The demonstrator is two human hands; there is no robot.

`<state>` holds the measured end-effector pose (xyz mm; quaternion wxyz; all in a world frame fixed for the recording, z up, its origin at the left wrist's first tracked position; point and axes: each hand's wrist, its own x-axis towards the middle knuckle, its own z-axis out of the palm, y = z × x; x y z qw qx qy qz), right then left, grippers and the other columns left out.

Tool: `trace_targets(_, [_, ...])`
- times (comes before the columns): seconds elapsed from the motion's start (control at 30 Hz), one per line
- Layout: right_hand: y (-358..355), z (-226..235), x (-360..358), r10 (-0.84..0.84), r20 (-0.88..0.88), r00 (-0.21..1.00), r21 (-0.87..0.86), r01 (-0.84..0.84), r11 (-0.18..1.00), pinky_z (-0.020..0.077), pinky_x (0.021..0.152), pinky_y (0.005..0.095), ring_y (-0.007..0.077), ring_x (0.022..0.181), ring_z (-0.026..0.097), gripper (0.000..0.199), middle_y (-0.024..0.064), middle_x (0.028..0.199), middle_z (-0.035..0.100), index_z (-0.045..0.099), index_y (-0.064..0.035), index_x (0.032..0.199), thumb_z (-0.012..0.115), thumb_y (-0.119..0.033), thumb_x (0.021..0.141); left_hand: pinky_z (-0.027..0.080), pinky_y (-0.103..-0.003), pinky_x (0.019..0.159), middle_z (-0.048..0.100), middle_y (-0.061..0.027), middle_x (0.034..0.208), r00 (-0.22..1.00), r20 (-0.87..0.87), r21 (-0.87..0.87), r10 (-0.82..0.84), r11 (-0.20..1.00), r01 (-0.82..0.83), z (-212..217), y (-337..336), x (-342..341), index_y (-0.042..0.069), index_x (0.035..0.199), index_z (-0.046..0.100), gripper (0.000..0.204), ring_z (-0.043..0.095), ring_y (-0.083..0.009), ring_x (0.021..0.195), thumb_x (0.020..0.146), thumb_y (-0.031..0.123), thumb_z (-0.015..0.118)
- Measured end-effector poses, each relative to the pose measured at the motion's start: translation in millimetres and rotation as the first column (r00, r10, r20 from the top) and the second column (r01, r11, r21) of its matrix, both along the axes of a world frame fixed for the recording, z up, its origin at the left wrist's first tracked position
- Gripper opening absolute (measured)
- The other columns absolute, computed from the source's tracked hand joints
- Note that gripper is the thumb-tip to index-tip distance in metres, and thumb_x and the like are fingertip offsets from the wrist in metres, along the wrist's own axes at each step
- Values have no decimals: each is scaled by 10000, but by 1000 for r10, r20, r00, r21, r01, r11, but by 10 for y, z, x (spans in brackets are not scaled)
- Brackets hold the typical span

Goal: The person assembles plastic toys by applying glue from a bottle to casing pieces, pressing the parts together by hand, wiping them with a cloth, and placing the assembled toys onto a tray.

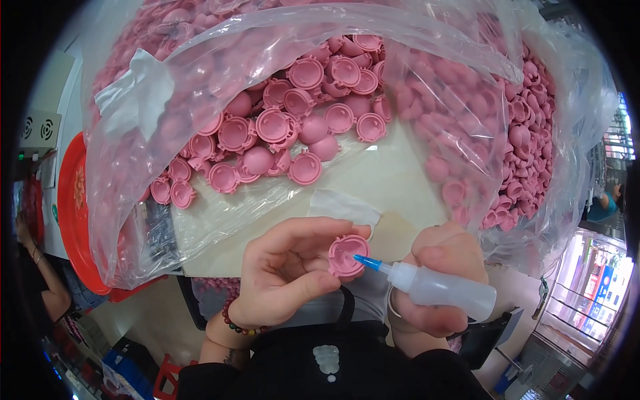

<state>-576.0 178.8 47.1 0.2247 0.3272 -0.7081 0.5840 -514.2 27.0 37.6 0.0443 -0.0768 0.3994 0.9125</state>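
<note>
My left hand (287,267) pinches a small pink plastic half-shell (347,252) by its rim, hollow side facing up. In my right hand (450,257) lies a translucent squeeze bottle (443,288) with a white collar and a blue dispensing tip (367,261). That tip reaches over the shell's near right rim into the hollow; whether it touches the inside I cannot tell. Beyond my hands, a heap of similar pink half-shells (273,125) spills from a clear plastic bag (220,40) onto the pale tabletop (393,175).
On the right, a second clear bag (460,113) holds more pink shells (527,140). A white tissue (343,207) lies just past my hands, and another white scrap (137,93) rests on the left bag. At the left edge stands a red tray (70,200); another person's arm (50,280) shows beyond.
</note>
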Motion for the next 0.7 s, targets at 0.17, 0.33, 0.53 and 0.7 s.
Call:
trace_targets(0.17, [-12,-5,-20,17,-20,1000,23,-16,1000,236,394,249,135,422,351,653,50,551,400,528,26,799,289,-579,856,519,-324,764,535,-233,1095,1000,-20,-5,-10,1000,10,-16,-13,5,-51,1110,440,487,573,-245,968,721,102,690])
trace_targets(0.33, [20,-16,-31,-5,-41,999,-58,2,998,216,383,236,125,415,337,635,52,577,405,531,43,832,289,-543,872,514,-334,774,534,-237,1094,999,-36,-20,-11,1000,10,1,-20,2,-53,1106,444,478,573,-250,969,722,94,687])
trace_targets(0.53, [14,-40,-47,1,-51,999,-26,-2,1000,211,378,235,118,417,331,636,48,595,397,535,56,860,295,-533,875,501,-335,795,529,-246,1098,995,-102,-119,-22,993,9,2,-44,22,-63,1106,448,456,559,-263,995,723,47,669])
trace_targets(0.7, [28,-48,-22,22,-38,999,-7,-23,1000,219,381,236,124,427,345,650,49,592,399,536,53,852,294,-550,869,475,-345,829,525,-255,1098,966,-245,-506,-85,861,-53,45,-91,44,-72,1117,446,458,552,-270,1004,713,-10,652])
